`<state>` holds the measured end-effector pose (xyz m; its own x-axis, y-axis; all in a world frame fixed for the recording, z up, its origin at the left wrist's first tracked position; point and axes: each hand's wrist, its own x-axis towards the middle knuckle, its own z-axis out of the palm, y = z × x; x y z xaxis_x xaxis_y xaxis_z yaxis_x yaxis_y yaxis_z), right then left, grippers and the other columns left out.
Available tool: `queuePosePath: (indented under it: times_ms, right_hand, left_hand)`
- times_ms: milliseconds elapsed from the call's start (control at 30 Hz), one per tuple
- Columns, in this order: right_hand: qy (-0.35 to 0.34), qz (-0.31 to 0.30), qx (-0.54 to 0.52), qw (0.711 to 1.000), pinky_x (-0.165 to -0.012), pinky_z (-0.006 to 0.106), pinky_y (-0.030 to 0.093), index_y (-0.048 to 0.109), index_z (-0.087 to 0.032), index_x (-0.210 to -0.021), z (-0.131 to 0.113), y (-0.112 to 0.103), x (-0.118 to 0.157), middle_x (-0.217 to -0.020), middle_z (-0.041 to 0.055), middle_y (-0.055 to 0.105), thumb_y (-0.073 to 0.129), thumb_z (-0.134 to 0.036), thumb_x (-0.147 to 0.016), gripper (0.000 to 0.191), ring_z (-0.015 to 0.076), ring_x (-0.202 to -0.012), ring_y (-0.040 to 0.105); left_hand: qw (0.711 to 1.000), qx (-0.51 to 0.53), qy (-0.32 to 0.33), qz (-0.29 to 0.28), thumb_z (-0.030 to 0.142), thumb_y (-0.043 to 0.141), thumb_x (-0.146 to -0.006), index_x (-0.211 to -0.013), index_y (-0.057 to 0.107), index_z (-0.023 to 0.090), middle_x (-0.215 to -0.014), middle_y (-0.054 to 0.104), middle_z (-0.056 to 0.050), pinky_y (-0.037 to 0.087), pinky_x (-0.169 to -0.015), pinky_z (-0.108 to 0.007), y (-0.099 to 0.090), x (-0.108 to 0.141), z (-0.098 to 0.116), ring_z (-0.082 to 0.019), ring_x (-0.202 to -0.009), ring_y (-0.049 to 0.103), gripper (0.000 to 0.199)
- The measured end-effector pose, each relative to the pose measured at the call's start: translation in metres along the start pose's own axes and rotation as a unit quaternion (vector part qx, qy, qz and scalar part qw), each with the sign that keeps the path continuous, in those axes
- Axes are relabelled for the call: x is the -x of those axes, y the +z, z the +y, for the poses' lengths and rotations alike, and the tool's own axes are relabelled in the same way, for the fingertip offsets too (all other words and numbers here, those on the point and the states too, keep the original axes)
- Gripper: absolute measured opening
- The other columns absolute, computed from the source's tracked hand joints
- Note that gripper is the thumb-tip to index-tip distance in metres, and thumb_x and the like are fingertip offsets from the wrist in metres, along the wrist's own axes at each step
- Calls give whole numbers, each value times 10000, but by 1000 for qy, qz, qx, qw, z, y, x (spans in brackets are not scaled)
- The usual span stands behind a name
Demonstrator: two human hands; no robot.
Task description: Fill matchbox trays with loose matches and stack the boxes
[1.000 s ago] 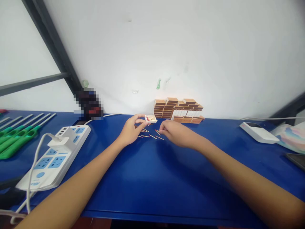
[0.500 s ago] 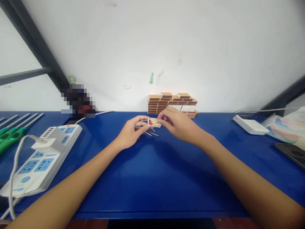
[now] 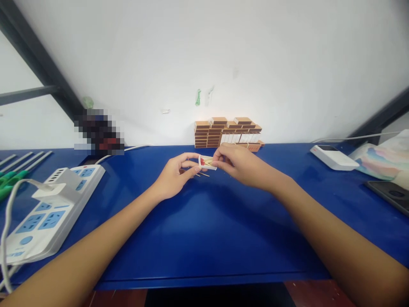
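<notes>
My left hand (image 3: pixel 179 175) holds a small white matchbox tray (image 3: pixel 211 167) by its left end, between thumb and fingers. Red-headed matches (image 3: pixel 207 162) lie in the tray, heads to the left. The fingertips of my right hand (image 3: pixel 234 161) are pinched on the match ends at the tray's right side. A few loose matches (image 3: pixel 203 174) rest on the blue table just below the tray, partly hidden by my left hand. Behind my hands, against the wall, stand stacked matchboxes (image 3: pixel 217 133), brown-sided and some showing white.
On the left lie a white power strip (image 3: pixel 47 226) with a plugged-in adapter and cable, and green-handled scissors (image 3: pixel 12 179). A white device (image 3: pixel 335 158), a plastic package (image 3: pixel 380 157) and a dark phone (image 3: pixel 390 194) lie at the right on the blue table (image 3: pixel 204 247).
The camera view has shifted slightly. Fewer loose matches show under my left hand, and the tray is tilted a little differently. Both hands keep their hold.
</notes>
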<state>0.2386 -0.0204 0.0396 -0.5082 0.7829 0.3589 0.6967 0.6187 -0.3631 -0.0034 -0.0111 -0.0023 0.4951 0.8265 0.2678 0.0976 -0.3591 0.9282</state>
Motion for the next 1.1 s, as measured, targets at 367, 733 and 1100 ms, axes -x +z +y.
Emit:
queuePosePath:
  times_ms: [367,733,1100]
  right_hand:
    - [-19,31,-2,999,-725,303,421,666,-196,-941,0,3,2,-952,58,612,606,-264,-1004,111,173,-793,561]
    - [-25,53,77,995,-699,316,392,640,-181,-936,-5,8,6,-947,61,620,594,-265,-1017,126,185,-795,568]
    - [-38,108,23,993,-673,313,353,590,-193,-847,-5,9,3,-817,31,593,600,-289,-1008,187,165,-722,507]
  left_hand:
    - [999,-33,9,-18,381,684,-985,-1326,608,171,-1090,820,-100,571,-871,-353,2,0,0,-240,-997,774,408]
    - [999,-34,1,-17,400,688,-981,-1354,604,178,-1102,818,-92,563,-900,-361,2,0,-3,-239,-1028,765,442]
    - [999,-3,-19,47,441,745,-933,-1320,625,176,-1107,815,-105,611,-815,-356,-10,-4,2,-234,-925,777,485]
